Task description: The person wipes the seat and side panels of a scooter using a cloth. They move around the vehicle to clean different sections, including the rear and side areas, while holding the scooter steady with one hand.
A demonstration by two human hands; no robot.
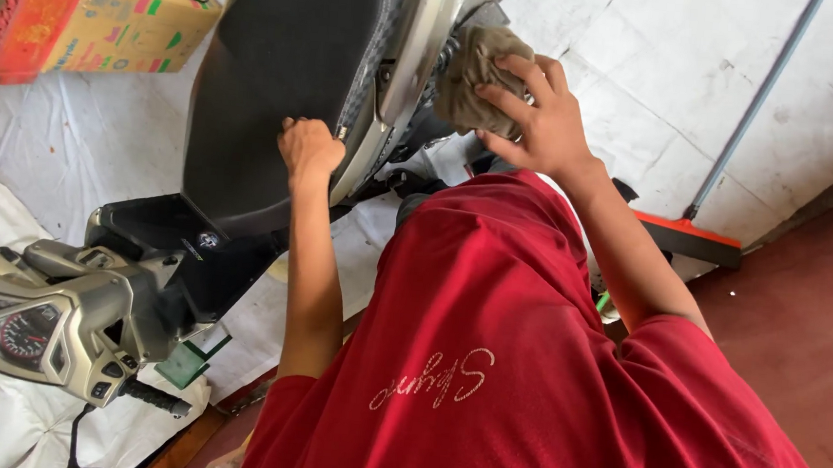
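A scooter with a black seat (270,87) and silver side panels (414,58) stands in front of me. My left hand (310,150) is closed in a fist and rests on the seat's edge. My right hand (534,115) presses a crumpled grey-brown rag (472,67) against the scooter's side panel near the rear. My red shirt (515,368) fills the lower part of the view.
The scooter's handlebar and speedometer (34,329) sit at lower left. A cardboard box (134,9) and a red crate (21,21) stand at top left. A broom with an orange head (690,238) leans at right. White sheeting (71,141) covers the floor.
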